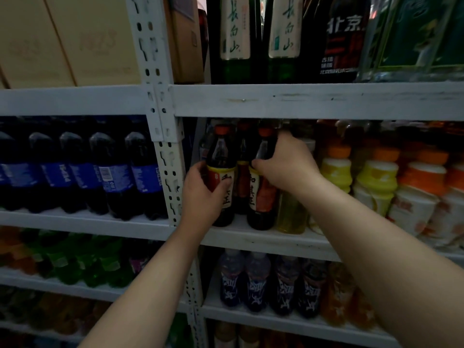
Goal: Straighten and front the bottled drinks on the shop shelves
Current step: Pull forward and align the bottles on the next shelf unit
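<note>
Although the light is dim, a white slotted-steel shelving rack (301, 100) plainly fills the view, its tiers packed with drinks. Tan cardboard cartons (62, 38) sit on the top left tier, and tall dark green glass bottles with cream labels (234, 33) stand on the top right. Below the cartons runs a row of dark plastic cola bottles with blue labels (85, 172). On the middle right tier, pale squat bottles with orange and yellow caps (376, 177) crowd the right end. At the left end of that tier, just beside the rack's upright post (170, 172), two dark brown plastic bottles with orange caps and yellow-and-red labels stand upright at the front edge: the left tea bottle (221, 149) and the right tea bottle (261, 197). A third similar bottle (243, 156) stands between them, further back. The left hand (203, 192) wraps around the left tea bottle's label, thumb across the front, fingers curled round its far side. The right hand (283, 164) grips the right tea bottle's shoulder from the right, thumb on the front above the label.
</note>
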A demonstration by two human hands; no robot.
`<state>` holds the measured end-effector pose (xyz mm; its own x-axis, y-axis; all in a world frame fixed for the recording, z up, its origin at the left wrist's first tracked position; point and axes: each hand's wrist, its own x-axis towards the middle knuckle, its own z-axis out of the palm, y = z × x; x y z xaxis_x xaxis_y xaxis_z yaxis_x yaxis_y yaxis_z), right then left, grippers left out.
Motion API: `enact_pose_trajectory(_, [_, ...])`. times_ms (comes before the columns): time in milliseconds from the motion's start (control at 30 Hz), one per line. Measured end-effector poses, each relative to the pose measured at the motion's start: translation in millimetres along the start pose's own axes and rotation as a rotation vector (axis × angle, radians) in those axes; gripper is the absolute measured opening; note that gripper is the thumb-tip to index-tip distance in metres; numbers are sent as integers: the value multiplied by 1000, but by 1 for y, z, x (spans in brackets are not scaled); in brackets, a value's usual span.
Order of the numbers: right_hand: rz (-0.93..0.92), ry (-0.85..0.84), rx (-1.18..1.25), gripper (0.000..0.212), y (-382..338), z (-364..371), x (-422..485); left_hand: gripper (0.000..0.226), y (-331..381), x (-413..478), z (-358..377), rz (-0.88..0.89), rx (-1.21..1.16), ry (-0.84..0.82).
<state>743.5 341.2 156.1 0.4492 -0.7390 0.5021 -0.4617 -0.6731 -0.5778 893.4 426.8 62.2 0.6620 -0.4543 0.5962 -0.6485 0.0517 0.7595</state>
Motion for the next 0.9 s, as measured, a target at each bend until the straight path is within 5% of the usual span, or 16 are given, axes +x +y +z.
enact_pose_trajectory(167, [58, -192, 282, 39, 3, -6, 6, 48, -15, -1, -8, 1, -56, -154])
enact_pose_trajectory(333, [-124, -139, 29, 60, 4, 12, 5, 57, -25, -16, -2, -8, 10, -168])
enact_pose_trajectory(500, [-70, -227, 86, 37, 1, 4, 10, 59, -26, -13, -4, -39, -49, -273])
enact_pose_trajectory(900, [-136, -165, 43, 40, 3, 3, 3, 70, -20, -21, -3, -49, -99, -350])
